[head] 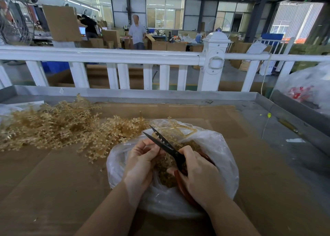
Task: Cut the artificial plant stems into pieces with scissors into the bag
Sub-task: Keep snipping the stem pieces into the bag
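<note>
A clear plastic bag (221, 157) lies open on the cardboard in front of me, with cut beige plant pieces (166, 175) inside. My right hand (200, 173) grips the red handles of black scissors (164, 144), whose blades are parted over the bag's mouth. My left hand (142, 160) pinches a beige artificial stem (176, 130) that runs up between the blades and arches over the bag's far rim. A large pile of uncut beige stems (59, 125) spreads across the left of the table.
Brown cardboard (53, 182) covers a grey metal table with raised edges (142, 94). A white railing (110, 56) runs behind it. A second filled plastic bag (309, 87) sits at the far right. A small tool (289, 127) lies by the right edge. People stand among boxes far back.
</note>
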Demonstrator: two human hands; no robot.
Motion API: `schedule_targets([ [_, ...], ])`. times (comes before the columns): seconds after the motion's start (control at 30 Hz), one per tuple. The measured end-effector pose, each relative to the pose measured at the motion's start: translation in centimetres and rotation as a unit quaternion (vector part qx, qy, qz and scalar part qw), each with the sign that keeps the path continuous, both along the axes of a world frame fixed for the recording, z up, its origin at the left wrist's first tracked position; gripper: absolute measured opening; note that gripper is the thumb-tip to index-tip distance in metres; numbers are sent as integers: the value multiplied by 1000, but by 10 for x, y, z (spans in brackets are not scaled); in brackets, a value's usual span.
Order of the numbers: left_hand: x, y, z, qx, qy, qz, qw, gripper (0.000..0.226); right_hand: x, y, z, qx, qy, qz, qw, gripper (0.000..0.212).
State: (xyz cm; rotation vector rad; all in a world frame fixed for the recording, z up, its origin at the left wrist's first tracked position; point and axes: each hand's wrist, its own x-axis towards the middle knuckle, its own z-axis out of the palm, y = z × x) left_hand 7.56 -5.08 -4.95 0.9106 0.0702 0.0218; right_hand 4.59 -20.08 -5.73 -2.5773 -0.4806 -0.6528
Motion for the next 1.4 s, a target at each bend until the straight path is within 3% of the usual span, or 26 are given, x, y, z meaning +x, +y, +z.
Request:
schedule_targets([
  [0.5, 3, 4, 2, -60, 44, 13, 997, 5, 2, -1, -1, -16, 19, 10, 1000, 58],
  [0.6, 3, 3, 1, -75, 47, 30, 996, 15, 2, -1, -1, -12, 16, 11, 1000, 58],
  [1.03, 3, -1, -1, -18, 9, 34, 999, 10, 0, 0, 0, 16, -1, 1, 1000, 50],
  [1.4, 0, -2, 0, -10, 38, 34, 999, 4, 5, 0, -4, -13, 10, 9, 1000, 48],
])
